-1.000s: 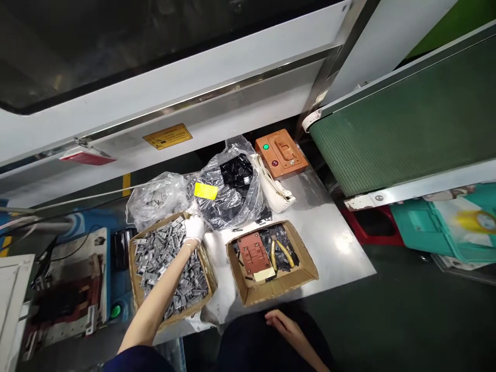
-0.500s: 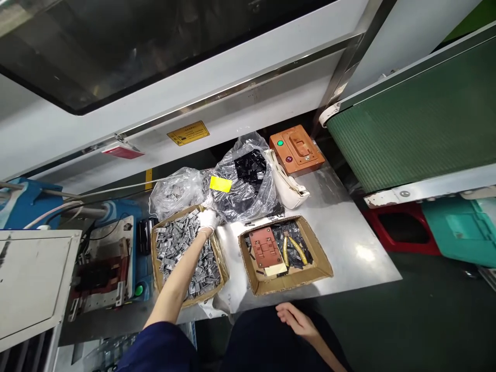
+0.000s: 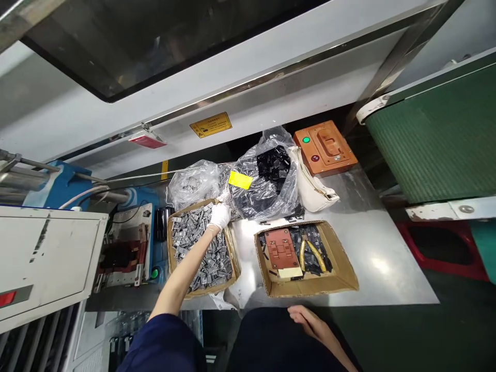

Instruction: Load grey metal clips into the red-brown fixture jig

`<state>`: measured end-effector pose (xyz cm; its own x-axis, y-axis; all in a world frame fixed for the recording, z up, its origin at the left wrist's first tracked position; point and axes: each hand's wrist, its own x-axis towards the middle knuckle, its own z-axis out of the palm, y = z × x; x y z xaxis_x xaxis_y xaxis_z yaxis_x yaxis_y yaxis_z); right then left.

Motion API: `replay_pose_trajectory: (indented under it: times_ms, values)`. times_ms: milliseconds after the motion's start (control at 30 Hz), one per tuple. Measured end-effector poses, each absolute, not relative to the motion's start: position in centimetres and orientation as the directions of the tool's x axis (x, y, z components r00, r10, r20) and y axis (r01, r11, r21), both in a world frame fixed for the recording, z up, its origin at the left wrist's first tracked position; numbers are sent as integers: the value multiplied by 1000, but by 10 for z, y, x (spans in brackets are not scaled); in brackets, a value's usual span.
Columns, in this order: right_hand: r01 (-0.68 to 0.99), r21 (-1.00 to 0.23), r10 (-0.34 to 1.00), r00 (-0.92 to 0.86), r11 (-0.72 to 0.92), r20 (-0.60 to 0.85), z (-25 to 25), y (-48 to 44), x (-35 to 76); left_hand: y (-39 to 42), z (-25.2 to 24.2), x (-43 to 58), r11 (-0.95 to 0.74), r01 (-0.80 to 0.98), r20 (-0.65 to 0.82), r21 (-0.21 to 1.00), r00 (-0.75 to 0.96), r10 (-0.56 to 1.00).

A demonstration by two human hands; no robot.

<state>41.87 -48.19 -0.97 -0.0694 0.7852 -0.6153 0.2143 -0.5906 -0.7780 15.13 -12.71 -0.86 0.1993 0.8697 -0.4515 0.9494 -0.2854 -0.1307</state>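
My left hand [image 3: 219, 215], in a white glove, reaches to the far right corner of a cardboard box [image 3: 232, 251] filled with small grey metal parts [image 3: 197, 248]. Its fingers are curled at the box rim, right beside a clear bag of black parts [image 3: 263, 181] with a yellow tag [image 3: 240, 180]; whether they grip anything is hidden. My bare right hand [image 3: 306, 316] rests on my dark lap below the table edge, fingers loosely stretched and holding nothing.
A second cardboard box [image 3: 341, 268] holds a red-brown block [image 3: 281, 246], black parts and yellow-handled pliers [image 3: 310, 253]. Behind stand a clear bag of grey parts [image 3: 191, 182], a white pouch [image 3: 313, 188] and an orange control box [image 3: 324, 148]. A green conveyor [image 3: 437, 134] rises right; a press fixture [image 3: 124, 253] sits left.
The view has swung left, so everything sits further right in the picture. My left hand stays at the far corner of the grey-parts box; my right hand stays on my lap.
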Motion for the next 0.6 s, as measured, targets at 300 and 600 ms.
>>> replay_pose_trajectory:
  times_ms: [300, 600]
  values:
    - [474, -805, 757, -358, -358, -547, 47, -399, 417, -122, 9, 137, -216, 976, -443, 1, 194, 875]
    - [271, -931, 917, -247, -244, -312, 32, -223, 297, -126, 1, 114, -108, 944, -429, 311, 241, 871]
